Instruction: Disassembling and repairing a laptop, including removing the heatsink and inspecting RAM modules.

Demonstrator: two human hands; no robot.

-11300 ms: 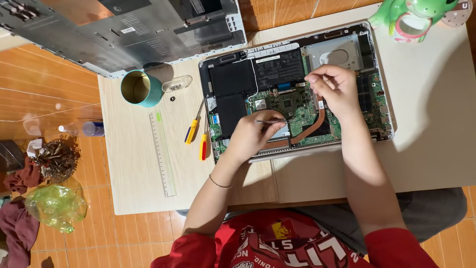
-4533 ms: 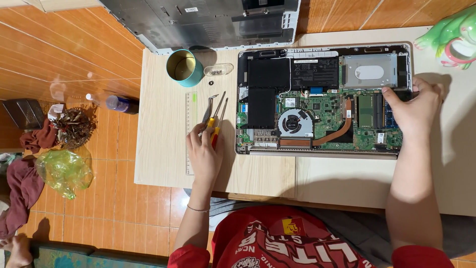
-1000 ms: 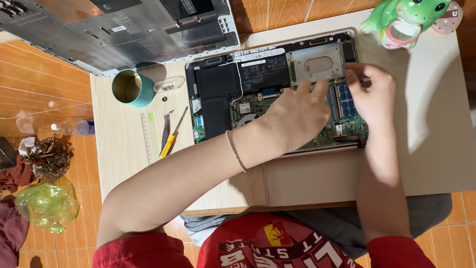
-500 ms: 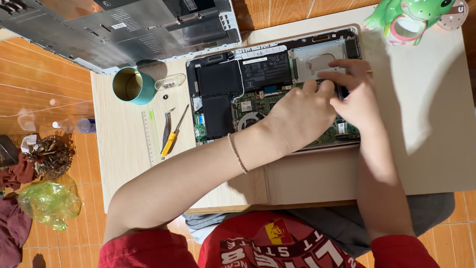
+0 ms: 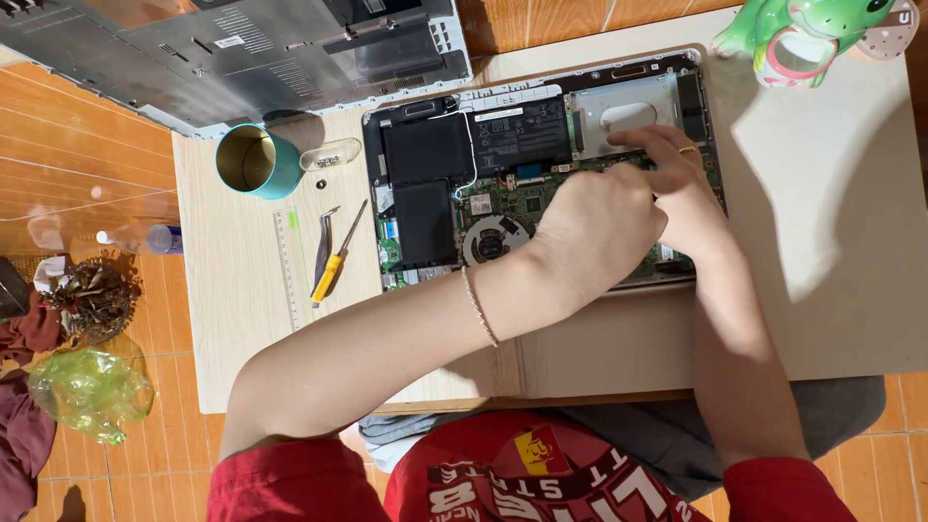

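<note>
An open laptop [image 5: 454, 184] lies bottom-up on the pale table [image 5: 851, 232], its long axis left to right. A white rectangular label sits on its black battery near the top edge, beside a silver drive bay. The grey bottom cover [image 5: 242, 53] rests at the table's far left corner, cut off by the frame. Both hands meet over the green board: the left hand [image 5: 594, 232] curls knuckles-up, the right hand [image 5: 681, 184] bends its fingers down; what they grip is hidden. Left of the laptop lie a teal cup [image 5: 253, 161], a ruler [image 5: 292, 256] and a yellow screwdriver [image 5: 333, 261].
</note>
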